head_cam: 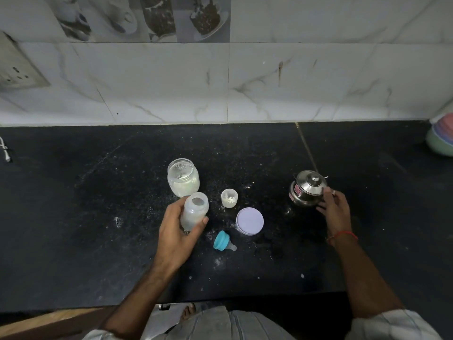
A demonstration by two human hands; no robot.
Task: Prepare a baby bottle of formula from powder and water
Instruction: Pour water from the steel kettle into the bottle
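My left hand [176, 231] grips an open, translucent baby bottle [195, 212] standing on the black counter [98, 204]. Just behind the bottle stands an open glass jar [183, 177] holding pale powder. A small clear cap [229, 198] sits right of the bottle. The jar's lilac lid [250, 221] lies flat nearby, and the teal nipple ring [222, 240] lies on its side in front. My right hand [334, 208] touches the right side of a small steel pot [307, 188] with its lid on; the fingers are spread against it, not clearly closed around it.
White powder specks are scattered over the counter around the items. A marble-tiled wall [269, 82] rises behind, with a socket plate [17, 67] at far left. Stacked coloured bowls [441, 138] sit at the right edge. The counter's front edge [220, 300] runs near my body.
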